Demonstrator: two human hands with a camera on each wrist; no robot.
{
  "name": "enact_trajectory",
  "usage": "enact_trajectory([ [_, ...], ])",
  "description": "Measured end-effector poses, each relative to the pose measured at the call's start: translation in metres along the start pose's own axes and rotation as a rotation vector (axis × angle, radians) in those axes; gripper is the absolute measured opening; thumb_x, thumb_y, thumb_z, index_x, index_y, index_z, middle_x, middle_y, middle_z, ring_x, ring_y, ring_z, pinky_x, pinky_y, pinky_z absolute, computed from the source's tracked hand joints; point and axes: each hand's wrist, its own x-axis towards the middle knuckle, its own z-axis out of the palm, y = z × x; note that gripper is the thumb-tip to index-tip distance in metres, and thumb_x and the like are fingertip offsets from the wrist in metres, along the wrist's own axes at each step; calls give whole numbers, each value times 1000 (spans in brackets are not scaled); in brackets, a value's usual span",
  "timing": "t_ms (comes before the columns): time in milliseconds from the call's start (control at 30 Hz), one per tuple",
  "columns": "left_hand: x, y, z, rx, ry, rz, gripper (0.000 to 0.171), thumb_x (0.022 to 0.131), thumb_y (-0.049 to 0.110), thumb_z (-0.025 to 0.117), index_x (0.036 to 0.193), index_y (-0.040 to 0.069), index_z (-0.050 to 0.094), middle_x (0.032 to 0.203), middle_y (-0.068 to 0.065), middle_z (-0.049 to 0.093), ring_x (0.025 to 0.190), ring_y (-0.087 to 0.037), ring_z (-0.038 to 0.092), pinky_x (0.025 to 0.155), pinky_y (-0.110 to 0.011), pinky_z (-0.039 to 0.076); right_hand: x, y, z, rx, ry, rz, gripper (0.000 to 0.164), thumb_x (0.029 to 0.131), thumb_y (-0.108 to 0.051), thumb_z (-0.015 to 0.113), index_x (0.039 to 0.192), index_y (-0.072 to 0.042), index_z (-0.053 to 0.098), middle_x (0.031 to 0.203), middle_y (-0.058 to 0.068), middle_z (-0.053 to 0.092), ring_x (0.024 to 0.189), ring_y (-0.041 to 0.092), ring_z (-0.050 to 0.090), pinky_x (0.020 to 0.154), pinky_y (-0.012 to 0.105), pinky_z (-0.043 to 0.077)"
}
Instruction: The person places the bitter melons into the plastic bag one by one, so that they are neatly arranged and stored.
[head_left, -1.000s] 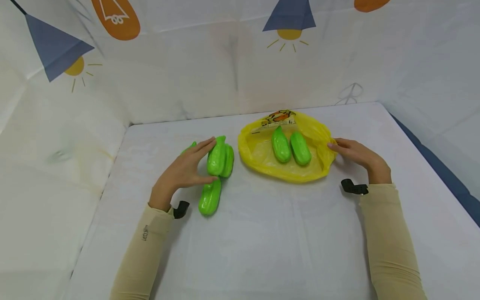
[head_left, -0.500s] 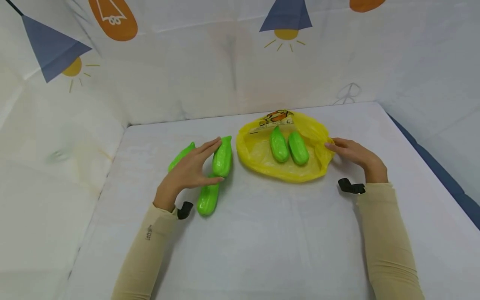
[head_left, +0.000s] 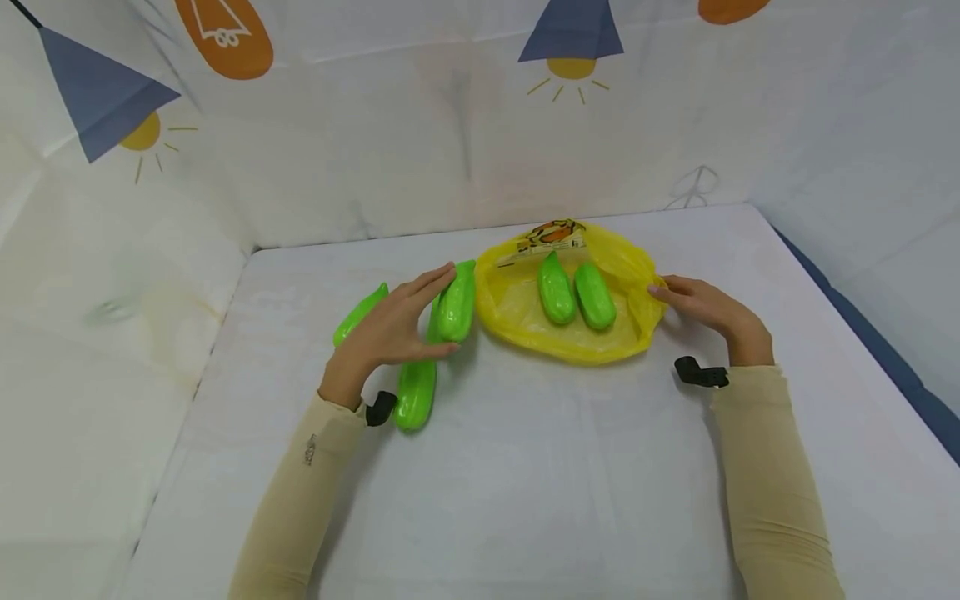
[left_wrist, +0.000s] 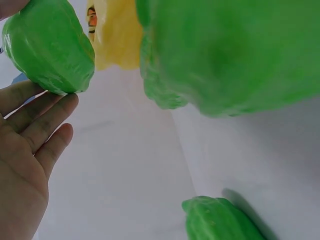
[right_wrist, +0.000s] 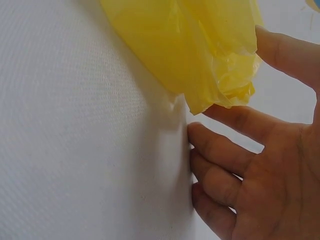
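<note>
My left hand (head_left: 393, 327) holds a glossy green toy gourd (head_left: 459, 302) between thumb and fingers, near the left rim of a yellow plastic bag (head_left: 513, 327). In the left wrist view the held gourd's ridged side rests against the fingertips (left_wrist: 70, 102). Partly behind the hand lie more green gourds: one at its left (head_left: 360, 313), one nearer the front (head_left: 416, 396), another mostly hidden. Two gourds, a left one (head_left: 557, 289) and a right one (head_left: 596, 297), lie on the opened bag. My right hand (head_left: 711, 308) pinches the bag's gathered right edge.
Everything lies on a white-covered table (head_left: 525, 483). A white cloth wall (head_left: 360, 150) with printed lamps stands behind it and along the left. A dark blue strip (head_left: 862, 333) runs beyond the right edge.
The left hand has carried its gourd right and slightly away, toward the bag, separating it from the gourds beneath. The right hand keeps its place on the bag.
</note>
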Motion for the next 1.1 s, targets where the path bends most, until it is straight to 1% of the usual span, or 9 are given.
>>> enact_trajectory([
  [167,10,7,-3,17,-11,18,102,78,47,79,156,11,25,162,-4,25,140,-34,40,112,-52,38,1,2,-2,-2,0,-4,96,94,-72,33,155,0,18,158,30,16,144,53,12,112,71,13],
  [500,28,20,-1,52,-76,37,100,79,47,78,156,11,25,162,-4,25,141,-33,39,113,-49,38,-1,0,-3,25,-13,8,97,93,-73,34,155,-1,18,159,30,15,144,52,12,112,72,13],
  [633,35,26,-4,59,-100,40,100,79,46,78,156,11,25,163,-5,24,141,-33,38,114,-50,36,-1,1,-3,31,-14,10,98,92,-74,34,156,-2,17,159,29,14,144,52,11,112,72,12],
  [867,45,32,-10,91,-130,28,101,79,49,77,156,12,24,163,-3,23,142,-33,37,115,-49,34,0,2,-3,34,-17,16,99,91,-75,35,156,-3,17,160,29,14,145,52,10,112,72,12],
  [1100,57,40,-10,100,-156,44,100,79,48,77,156,13,25,163,-3,24,143,-31,35,116,-48,33,-1,3,-1,43,-17,16,99,91,-75,35,156,-2,17,159,29,14,144,53,10,112,73,12],
])
